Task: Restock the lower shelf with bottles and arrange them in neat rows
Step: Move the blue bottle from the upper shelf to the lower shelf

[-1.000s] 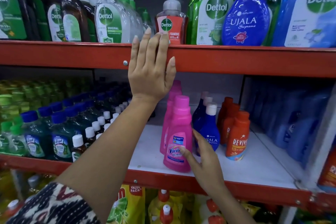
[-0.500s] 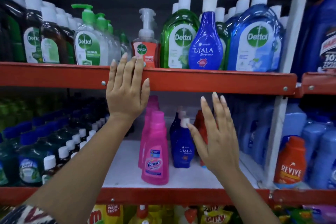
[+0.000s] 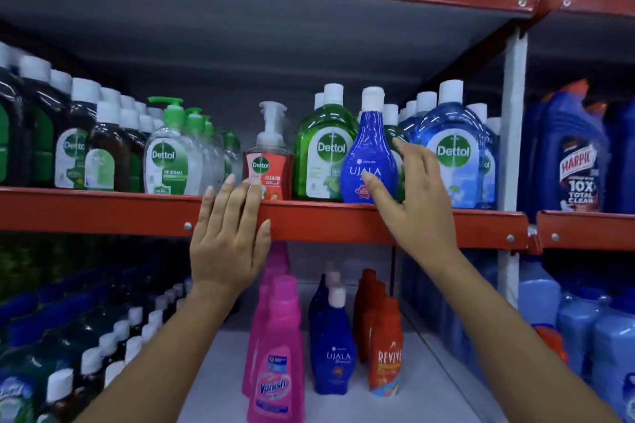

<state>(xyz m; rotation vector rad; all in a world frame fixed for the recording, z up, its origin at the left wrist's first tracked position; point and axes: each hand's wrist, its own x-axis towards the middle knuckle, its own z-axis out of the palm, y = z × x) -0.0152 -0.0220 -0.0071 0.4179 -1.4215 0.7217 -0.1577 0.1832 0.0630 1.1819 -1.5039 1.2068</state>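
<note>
A blue Ujala bottle [image 3: 367, 151] with a white cap stands at the front of the upper shelf between Dettol bottles. My right hand [image 3: 414, 196] is at its right side, fingers spread, thumb on the label, not closed around it. My left hand [image 3: 228, 233] lies flat on the red shelf beam [image 3: 103, 213], holding nothing. On the lower shelf [image 3: 223, 364] stand short rows of pink Vanish bottles [image 3: 276, 357], blue Ujala bottles [image 3: 331, 340] and orange Revive bottles [image 3: 383, 347].
Dettol bottles and pump dispensers [image 3: 171, 151] fill the upper shelf. Dark bottles with white and blue caps [image 3: 103, 347] crowd the lower shelf's left. A white upright post [image 3: 513, 148] divides off the right bay with Harpic bottles [image 3: 574, 154] and light blue bottles [image 3: 604, 336].
My right hand has risen from the Vanish bottle on the lower shelf to the Ujala bottle on the upper shelf. The view has tilted upward. My left hand stays on the beam.
</note>
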